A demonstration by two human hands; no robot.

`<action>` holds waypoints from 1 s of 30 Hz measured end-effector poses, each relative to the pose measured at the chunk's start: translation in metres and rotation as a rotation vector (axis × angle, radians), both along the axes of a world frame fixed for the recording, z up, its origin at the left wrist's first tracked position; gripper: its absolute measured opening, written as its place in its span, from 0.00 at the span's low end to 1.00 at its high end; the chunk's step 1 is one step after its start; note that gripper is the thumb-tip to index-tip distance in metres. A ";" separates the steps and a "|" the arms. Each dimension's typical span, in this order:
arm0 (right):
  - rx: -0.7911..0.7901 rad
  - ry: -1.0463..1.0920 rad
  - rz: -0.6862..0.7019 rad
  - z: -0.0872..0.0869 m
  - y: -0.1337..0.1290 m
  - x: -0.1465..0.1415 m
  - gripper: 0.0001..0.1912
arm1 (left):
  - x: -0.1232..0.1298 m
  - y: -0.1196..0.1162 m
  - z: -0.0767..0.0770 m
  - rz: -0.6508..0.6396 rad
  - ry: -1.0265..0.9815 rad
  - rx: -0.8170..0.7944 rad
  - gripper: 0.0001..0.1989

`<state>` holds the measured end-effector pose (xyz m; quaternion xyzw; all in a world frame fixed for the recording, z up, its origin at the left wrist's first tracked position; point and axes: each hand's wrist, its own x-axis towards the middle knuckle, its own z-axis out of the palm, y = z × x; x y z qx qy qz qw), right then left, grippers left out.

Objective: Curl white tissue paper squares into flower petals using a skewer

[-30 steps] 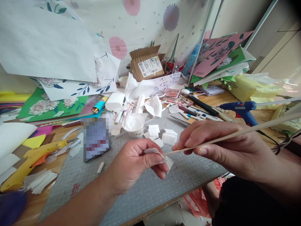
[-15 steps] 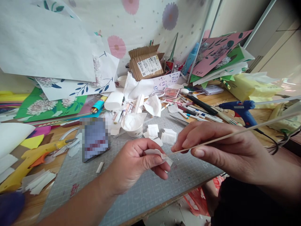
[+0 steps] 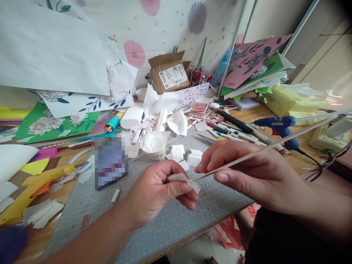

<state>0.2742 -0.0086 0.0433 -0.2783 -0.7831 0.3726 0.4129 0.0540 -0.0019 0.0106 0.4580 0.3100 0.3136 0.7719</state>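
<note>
Between the thumb and fingers of my left hand (image 3: 162,190) is a small white paper piece (image 3: 178,177), held above the grey cutting mat (image 3: 154,227). My right hand (image 3: 247,172) pinches a long thin stick (image 3: 255,151), which slants up to the right. The stick's lower tip touches the paper at my left fingertips. Just behind my hands lie small white paper pieces (image 3: 194,157) and a paper cup (image 3: 155,148) with white material in it.
A blurred dark object (image 3: 110,163) rests on the mat at left. A yellow glue gun (image 3: 35,185) lies far left, a blue glue gun (image 3: 283,126) at right. Pens (image 3: 233,134) and a cardboard box (image 3: 169,75) are behind.
My right hand has shifted slightly left along with the stick, toward the paper. My left hand keeps its grip, and the whole view has moved a little.
</note>
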 end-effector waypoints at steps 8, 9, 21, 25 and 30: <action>-0.071 -0.018 0.011 -0.001 -0.002 -0.006 0.02 | 0.000 0.000 -0.002 0.012 0.006 -0.007 0.13; -0.079 -0.014 0.011 -0.001 -0.003 -0.007 0.02 | 0.000 0.000 -0.003 0.009 0.009 -0.007 0.13; 0.078 -0.101 -0.039 -0.002 -0.003 -0.009 0.03 | -0.004 -0.001 0.000 0.418 0.314 0.452 0.07; 0.192 -0.153 -0.047 -0.002 -0.005 -0.009 0.02 | -0.007 -0.007 0.005 0.435 0.435 0.686 0.11; 0.226 -0.194 -0.017 -0.007 -0.005 -0.014 0.03 | -0.001 -0.009 0.006 0.234 0.471 0.558 0.10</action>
